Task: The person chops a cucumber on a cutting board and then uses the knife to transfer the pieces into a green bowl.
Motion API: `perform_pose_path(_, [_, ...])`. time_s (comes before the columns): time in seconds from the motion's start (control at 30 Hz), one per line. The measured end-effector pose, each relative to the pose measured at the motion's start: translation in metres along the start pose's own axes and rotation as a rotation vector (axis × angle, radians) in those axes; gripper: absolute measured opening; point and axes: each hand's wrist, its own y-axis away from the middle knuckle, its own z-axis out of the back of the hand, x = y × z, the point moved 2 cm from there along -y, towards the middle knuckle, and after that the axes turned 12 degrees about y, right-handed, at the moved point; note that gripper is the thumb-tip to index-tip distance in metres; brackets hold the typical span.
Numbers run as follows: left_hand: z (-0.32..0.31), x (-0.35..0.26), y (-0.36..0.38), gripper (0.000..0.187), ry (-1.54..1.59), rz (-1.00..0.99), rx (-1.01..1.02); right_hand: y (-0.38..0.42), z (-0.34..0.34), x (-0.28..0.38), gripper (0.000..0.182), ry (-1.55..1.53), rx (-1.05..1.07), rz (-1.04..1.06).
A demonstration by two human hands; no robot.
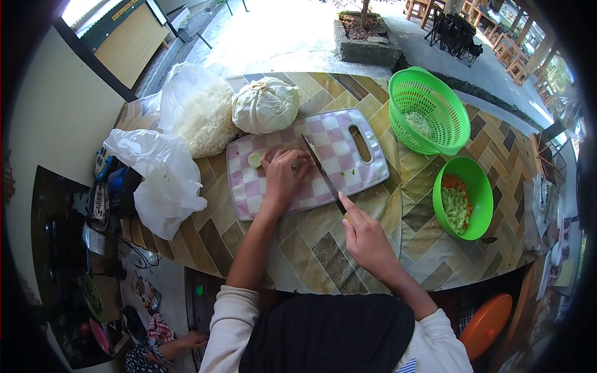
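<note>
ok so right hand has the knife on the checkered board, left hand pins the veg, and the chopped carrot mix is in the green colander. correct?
One slip: the carrot mix sits in the solid green bowl, not the colander, which holds only pale shreds. The head view shows it. The rest stands: right hand holds the knife on the board, left hand pins the veg.

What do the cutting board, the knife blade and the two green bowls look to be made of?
Cutting board: probably plastic, a pink-and-white check print with a moulded handle slot. Knife: dark blade, likely metal, finish unclear. Green colander and green bowl: glossy, evenly coloured plastic, the colander moulded as a mesh.
</note>
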Motion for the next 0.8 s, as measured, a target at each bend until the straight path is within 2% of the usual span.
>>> perform_pose_path(0.13, [0.0018, 0.0008, -0.0016, 0.014, 0.070, -0.041, -0.029, -0.0008, 0.0078, 0.0020, 0.053, -0.011, 0.007, -0.027])
perform_pose_path(0.23, [0.0020, 0.0037, -0.0029, 0.014, 0.089, -0.002, -0.039, -0.0008, 0.0091, -0.0004, 0.053, -0.016, -0.018, -0.016])
perform_pose_path(0.33, [0.0020, 0.0012, -0.0010, 0.016, -0.040, -0.079, -0.112, -0.0004, 0.0093, -0.0020, 0.053, -0.021, -0.018, -0.017])
perform_pose_path(0.43, [0.0023, 0.0024, 0.0022, 0.019, -0.211, -0.050, -0.039, 0.0006, 0.0072, -0.0028, 0.052, -0.004, -0.032, 0.001])
perform_pose_path(0.8, [-0.0009, -0.0004, 0.0019, 0.024, -0.103, -0.052, 0.049, -0.0001, 0.0022, -0.0046, 0.051, 0.008, 0.009, -0.024])
